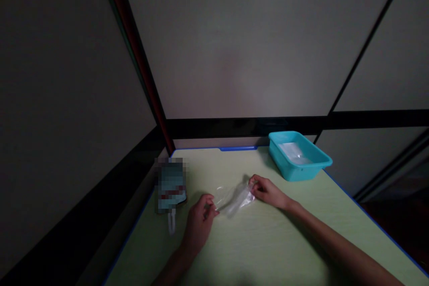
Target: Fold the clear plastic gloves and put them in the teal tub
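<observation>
Over the middle of the pale green table (254, 250), a clear plastic bag (236, 199) is stretched between my two hands. My left hand (201, 216) pinches its left edge between thumb and fingers. At the bag's right end, my right hand (264, 190) is closed on the plastic. The bag is see-through and creased, with a whitish, shiny part near my right hand. Whether anything lies inside it, I cannot tell.
A turquoise plastic basket (301, 173) stands at the table's back right corner, with white, flat packets (293, 152) in it. On the left lies a blurred-out flat object (171, 185) with a white strap loop (171, 221). Panelled walls (241, 53) rise behind and to the left.
</observation>
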